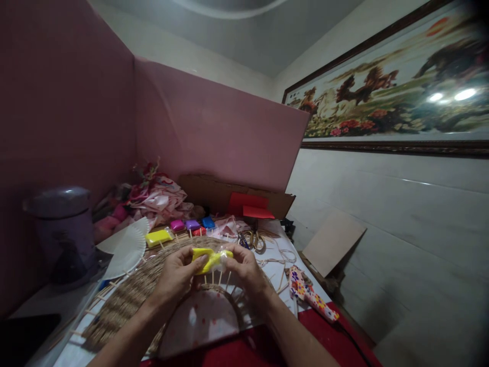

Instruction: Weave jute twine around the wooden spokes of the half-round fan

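Observation:
Both hands hold a yellow packet of modelling clay in clear plastic above the table. My left hand pinches its left end between thumb and fingers. On its right end, my right hand grips the clear wrapper. The packet looks twisted in the middle. Below my hands lies a woven, arched straw piece with thin wooden sticks poking out of its edges. Behind them lie more packets: a yellow one, a magenta one, a purple one and a blue one.
A flower-patterned glue gun with a black cord lies at the right. Scissors and loose cord are further back. White fluted paper plates and a lidded container stand left. Pink fabric is heaped behind.

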Demonstrator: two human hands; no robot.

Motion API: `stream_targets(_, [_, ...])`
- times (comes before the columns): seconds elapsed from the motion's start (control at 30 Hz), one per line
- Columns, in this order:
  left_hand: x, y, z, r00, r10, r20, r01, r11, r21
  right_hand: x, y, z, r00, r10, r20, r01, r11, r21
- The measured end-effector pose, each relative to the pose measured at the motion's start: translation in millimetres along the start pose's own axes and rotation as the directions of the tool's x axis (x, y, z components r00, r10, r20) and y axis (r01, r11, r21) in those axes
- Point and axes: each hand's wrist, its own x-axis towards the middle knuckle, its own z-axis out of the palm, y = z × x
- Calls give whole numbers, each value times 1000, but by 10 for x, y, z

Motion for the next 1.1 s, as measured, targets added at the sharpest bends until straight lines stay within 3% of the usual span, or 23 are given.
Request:
stream_targets(0.1, [-17, 15, -11, 1000, -8, -8, 8, 1000, -6, 15, -20, -23, 991, -117, -64, 110, 989, -94])
stream_targets(0.2, [-28, 37, -27, 1000, -1, 11, 1, 1000, -16, 7, -86, -18, 971, -234, -38, 215, 937, -275])
stream_targets(0.33, [-23, 25, -26, 1000, 4, 20, -3, 999, -45, -23, -136, 16, 974, -215, 68, 225, 908, -353])
stream_targets(0.43, [-20, -7, -9, 1000, 17, -3, -17, 999, -38, -38, -118, 51, 977, -201, 69, 212, 910, -355])
stream_targets(0.63, [-18, -43, -2, 998, 12, 68, -11, 1000, -18, -23, -76, 60, 982, -172, 81, 189, 920, -342])
stream_targets(0.7, [-20, -41, 1, 997, 12, 80, -9, 999, -31, -4, -49, 38, 988, -137, 70, 151, 953, -262])
stream_targets(0.8, [-24, -41, 5, 997, 11, 74, -7, 998, -57, 14, -1, 9, 999, -26, 21, 26, 1000, -11])
stream_targets(0.9, [-19, -52, -4, 999, -15, 30, 17, 997, -75, 16, 17, -17, 995, 100, -23, -90, 960, 267])
stream_targets(1.0, [6, -58, -34, 999, -19, -27, 15, 988, -151, 32, -1, -69, 982, 149, -113, -82, 884, 460])
stream_targets(1.1, [41, -48, -77, 996, -32, -81, 12, 972, -235, 73, -27, -137, 964, 135, -230, 8, 848, 530])
